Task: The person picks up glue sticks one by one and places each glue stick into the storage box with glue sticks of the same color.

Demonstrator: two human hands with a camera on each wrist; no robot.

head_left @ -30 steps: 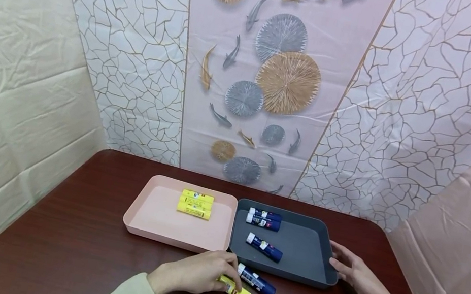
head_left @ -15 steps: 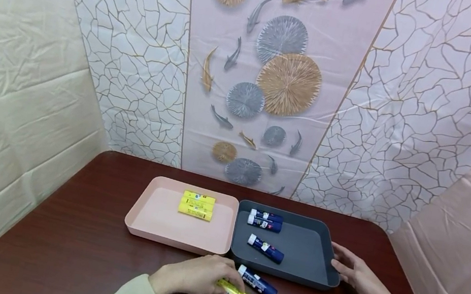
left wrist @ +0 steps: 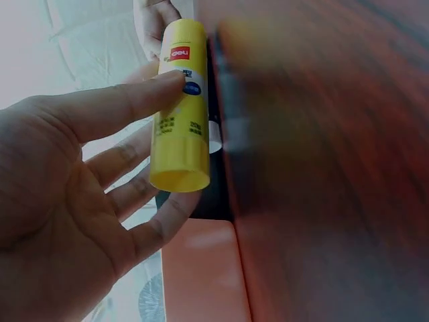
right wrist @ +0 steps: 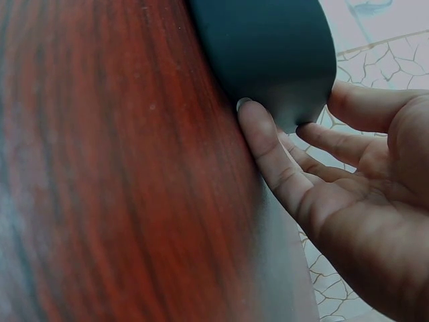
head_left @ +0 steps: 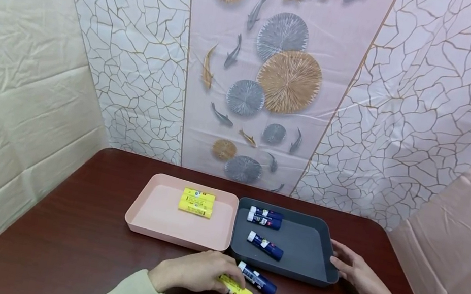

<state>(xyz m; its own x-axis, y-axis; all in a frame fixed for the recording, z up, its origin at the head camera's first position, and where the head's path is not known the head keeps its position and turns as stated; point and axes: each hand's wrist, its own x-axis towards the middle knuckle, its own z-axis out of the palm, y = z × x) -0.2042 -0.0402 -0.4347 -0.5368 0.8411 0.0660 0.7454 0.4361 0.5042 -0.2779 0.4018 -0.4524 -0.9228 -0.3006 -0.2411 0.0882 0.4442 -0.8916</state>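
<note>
My left hand (head_left: 197, 272) pinches a yellow glue stick (left wrist: 181, 121) between thumb and fingers, just above or on the table in front of the trays. Beside it, a blue glue stick with a white cap (head_left: 258, 280) lies on the table. At the right end of the dark grey tray (head_left: 307, 251), my right hand (head_left: 360, 277) touches the outer wall with fairly straight fingers (right wrist: 265, 137). Three blue glue sticks (head_left: 265, 245) lie in that tray. To its left, the pink tray (head_left: 156, 211) has several yellow glue sticks (head_left: 196, 202) lying side by side.
Both trays stand next to each other on a dark red-brown wooden table (head_left: 63, 243). Behind the table hangs a patterned cloth (head_left: 242, 132). Pale cloth walls (head_left: 15, 107) close off the left and right sides.
Almost nothing moves. The view shifts slightly, while the left hand keeps its grip on the yellow glue stick and the right hand stays at the grey tray.
</note>
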